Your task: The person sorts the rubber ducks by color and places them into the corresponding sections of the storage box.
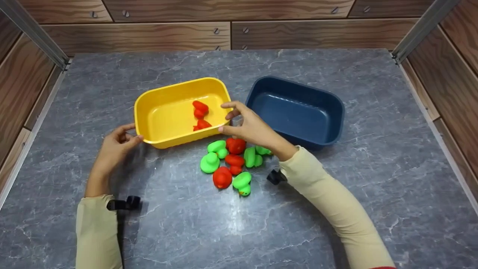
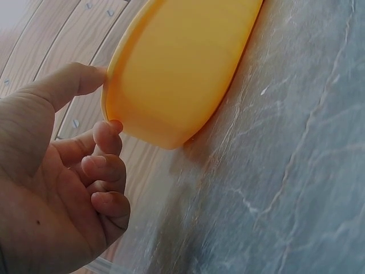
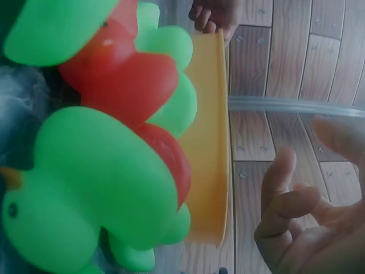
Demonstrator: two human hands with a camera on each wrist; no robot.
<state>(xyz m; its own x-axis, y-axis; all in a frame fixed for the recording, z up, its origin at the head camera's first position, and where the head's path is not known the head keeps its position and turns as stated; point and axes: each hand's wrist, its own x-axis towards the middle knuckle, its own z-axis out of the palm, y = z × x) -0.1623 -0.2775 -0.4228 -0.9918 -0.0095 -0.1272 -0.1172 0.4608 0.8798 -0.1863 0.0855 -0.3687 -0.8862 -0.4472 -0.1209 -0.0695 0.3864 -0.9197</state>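
A yellow plastic tub (image 1: 160, 144) stands left of centre with two red rubber ducks (image 1: 201, 108) inside. My left hand (image 1: 114, 149) pinches the tub's near left corner between thumb and index finger; its other fingers curl loosely in the left wrist view. At the tub's right end, my right hand (image 1: 254, 125) hovers with thumb and fingers spread and nothing between them. The right wrist view shows this hand apart from the tub wall (image 3: 208, 142). Just in front of the tub lies a cluster of green rubber ducks (image 1: 210, 163) and red rubber ducks (image 1: 222, 177).
To the right of the yellow tub stands a dark blue tub (image 1: 298, 112) with nothing in it. Both stand on a grey marbled tabletop (image 1: 179, 231). Wood-patterned panels (image 1: 168, 35) border the back and sides, with metal posts (image 1: 422, 31) at the far corners.
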